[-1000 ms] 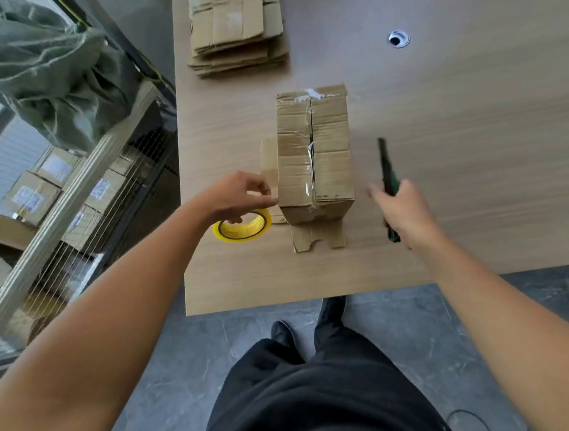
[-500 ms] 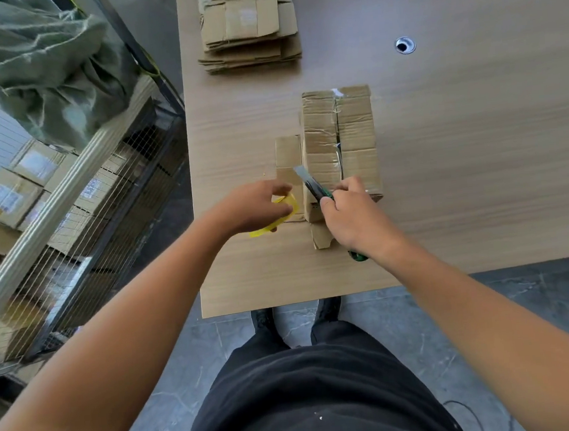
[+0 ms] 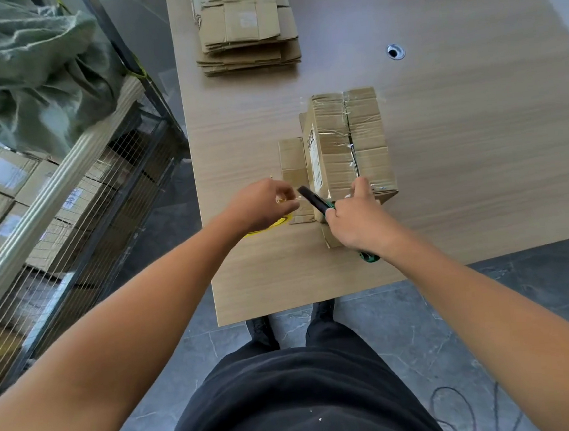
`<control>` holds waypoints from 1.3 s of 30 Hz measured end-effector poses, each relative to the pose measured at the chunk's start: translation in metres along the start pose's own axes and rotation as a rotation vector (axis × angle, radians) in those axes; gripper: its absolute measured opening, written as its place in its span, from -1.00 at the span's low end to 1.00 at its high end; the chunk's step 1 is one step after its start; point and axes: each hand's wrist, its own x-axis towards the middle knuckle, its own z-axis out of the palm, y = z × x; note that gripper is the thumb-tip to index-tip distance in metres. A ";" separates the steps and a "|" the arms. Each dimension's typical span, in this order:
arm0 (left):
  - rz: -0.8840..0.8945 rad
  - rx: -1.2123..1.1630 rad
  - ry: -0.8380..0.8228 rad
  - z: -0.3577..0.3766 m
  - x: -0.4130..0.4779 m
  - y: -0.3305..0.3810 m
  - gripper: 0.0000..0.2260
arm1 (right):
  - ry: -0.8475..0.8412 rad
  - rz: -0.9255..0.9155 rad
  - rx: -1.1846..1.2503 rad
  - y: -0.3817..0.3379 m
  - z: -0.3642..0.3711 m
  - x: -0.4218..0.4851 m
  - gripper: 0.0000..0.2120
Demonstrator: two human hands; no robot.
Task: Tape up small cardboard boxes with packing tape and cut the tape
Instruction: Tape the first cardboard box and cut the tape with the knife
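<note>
Head view shows the cutting step: left hand [image 3: 261,205] curls round the yellow tape roll [image 3: 272,225], drawing the tape strand [image 3: 291,199] off the box [image 3: 336,152] on the table [image 3: 478,164]; right hand [image 3: 358,224] grips the cutter [image 3: 312,197], blade angled towards it. Next likely needs one short slice through taut tape

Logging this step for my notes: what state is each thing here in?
Cardboard box: flaps shut, seam taped, standing on table.
Utility knife: gripped by right hand, tip toward tape strip.
Tape strip: pinched by left hand.
Tape roll: mostly hidden under left hand.
Flattened boxes: stacked, unassembled.
</note>
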 end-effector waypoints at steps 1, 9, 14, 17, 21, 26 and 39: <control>0.008 0.029 0.013 0.001 0.000 0.000 -0.80 | -0.011 0.004 -0.043 -0.002 0.002 0.000 -0.56; -0.003 0.195 0.149 0.013 -0.002 -0.006 -0.81 | -0.071 0.016 -0.172 -0.020 0.003 0.011 -0.55; -0.009 0.183 0.200 0.018 -0.001 -0.004 -0.81 | -0.027 0.002 -0.192 -0.020 0.000 0.019 -0.50; 0.039 0.224 0.213 0.022 -0.004 0.003 -0.82 | -0.016 0.043 -0.175 -0.024 0.000 0.019 -0.46; 0.148 0.233 0.284 0.019 -0.014 0.004 -0.83 | -0.058 0.171 -0.276 -0.021 0.007 0.010 -0.46; 0.134 0.225 0.312 -0.002 -0.024 -0.037 -0.81 | -0.058 0.043 -0.188 -0.013 0.006 0.004 -0.61; 0.037 0.477 0.112 0.102 -0.071 -0.080 -0.78 | 0.506 -0.384 -0.211 0.030 0.055 -0.025 -0.67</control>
